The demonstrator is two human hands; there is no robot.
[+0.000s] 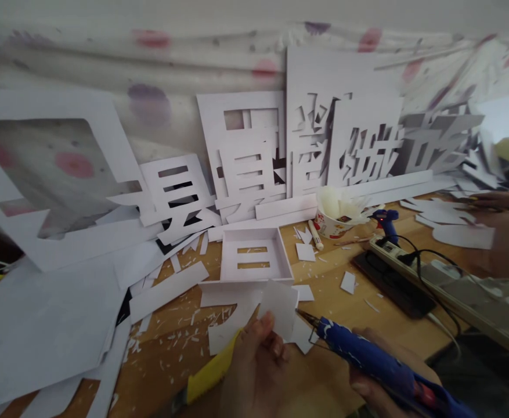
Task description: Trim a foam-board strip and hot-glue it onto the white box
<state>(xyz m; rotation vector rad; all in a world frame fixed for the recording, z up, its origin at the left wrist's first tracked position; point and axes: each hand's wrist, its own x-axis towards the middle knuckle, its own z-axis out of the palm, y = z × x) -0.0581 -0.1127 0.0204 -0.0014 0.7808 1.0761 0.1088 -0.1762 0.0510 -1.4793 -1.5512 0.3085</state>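
Observation:
My left hand (260, 354) pinches a small white board piece (279, 306) between thumb and fingers. A yellow-handled tool (215, 367) runs beside that hand; its tip is hidden, and I cannot tell whether the hand grips it. In my right hand (378, 371) is a blue hot glue gun (363, 351), its nozzle pointing left, close to the right edge of the board piece. Just beyond stands a white box-like letter part (284, 255) with raised walls and two slots. Cut white pieces (226, 331) lie beneath my left hand.
Cut-out white boards (249, 165) lean along the back. A paper cup (332, 223), a second blue glue gun (385, 223), a black phone (393, 284) and a power strip (437, 278) with cables stand right. Another person's hand (498, 200) shows at far right. Scraps litter the wooden table (184, 348).

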